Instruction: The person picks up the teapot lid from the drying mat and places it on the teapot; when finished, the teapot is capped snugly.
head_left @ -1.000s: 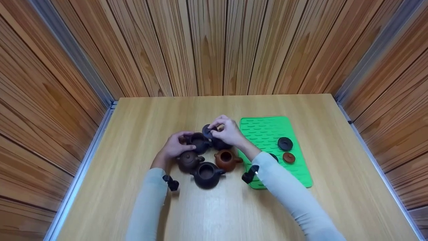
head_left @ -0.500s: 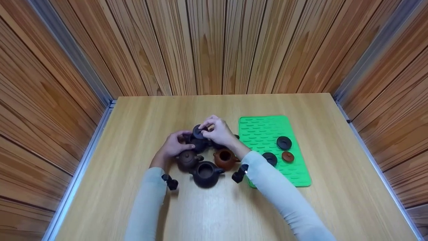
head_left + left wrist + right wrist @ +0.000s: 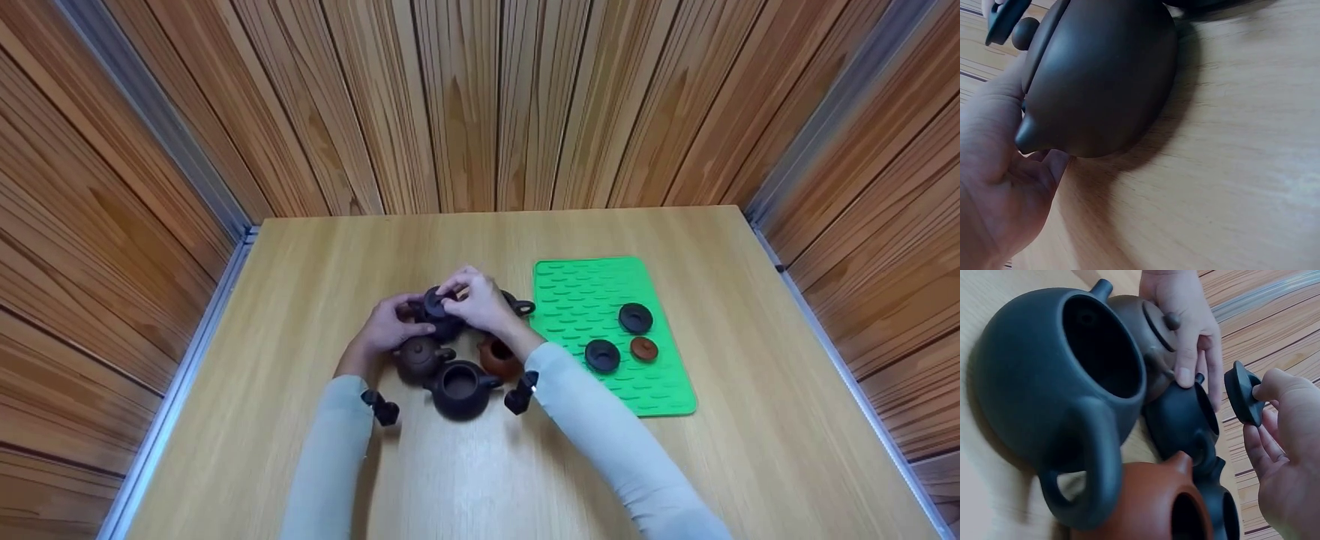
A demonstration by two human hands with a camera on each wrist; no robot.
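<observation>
A small dark lid (image 3: 435, 301) is pinched in my right hand (image 3: 480, 306). It hangs tilted just above the open mouth of a black teapot (image 3: 1176, 419); the right wrist view shows a gap between lid and rim. My left hand (image 3: 386, 326) grips that teapot from the left, thumb on its near side and fingers behind. Close in front of the left hand sits a brown teapot (image 3: 1100, 79) with its lid on. A larger lidless black teapot (image 3: 460, 401) stands nearest me. Beside it is a lidless reddish-brown teapot (image 3: 497, 360), partly hidden by my right arm.
Another dark teapot (image 3: 519, 305) shows behind my right hand. On the right lies a green mat (image 3: 585, 281) bearing two black lids (image 3: 635, 319) and a reddish-brown lid (image 3: 643, 349). Wooden plank walls (image 3: 465, 112) enclose the table (image 3: 330, 255).
My right hand has carried the lid left, from over the rear dark teapot to over the teapot in my left hand, and lowered it slightly. The left hand has stayed put.
</observation>
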